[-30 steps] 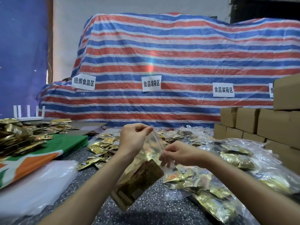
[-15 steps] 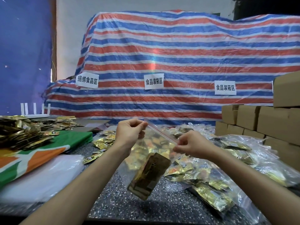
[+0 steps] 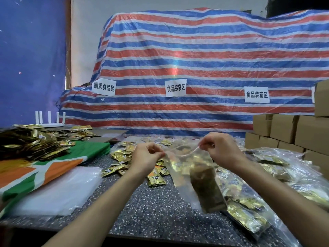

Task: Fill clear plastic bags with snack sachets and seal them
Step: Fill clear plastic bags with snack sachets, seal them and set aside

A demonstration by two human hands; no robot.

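Striped tarpaulin (image 3: 204, 56) behind speckled worktop (image 3: 153, 211). Left hand (image 3: 145, 158) and right hand (image 3: 219, 150) pinch opposite ends of clear bag (image 3: 192, 168) rim; bag hangs between both grips, gold sachets (image 3: 207, 189) inside.

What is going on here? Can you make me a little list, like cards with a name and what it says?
left hand: pinches the left end of the bag's top
right hand: pinches the right end of the top
clear bag: held up above the table, sachets inside
loose sachets: gold, scattered behind the hands
filled bags: piled on the right
cardboard boxes: stacked far right
table: dark, speckled
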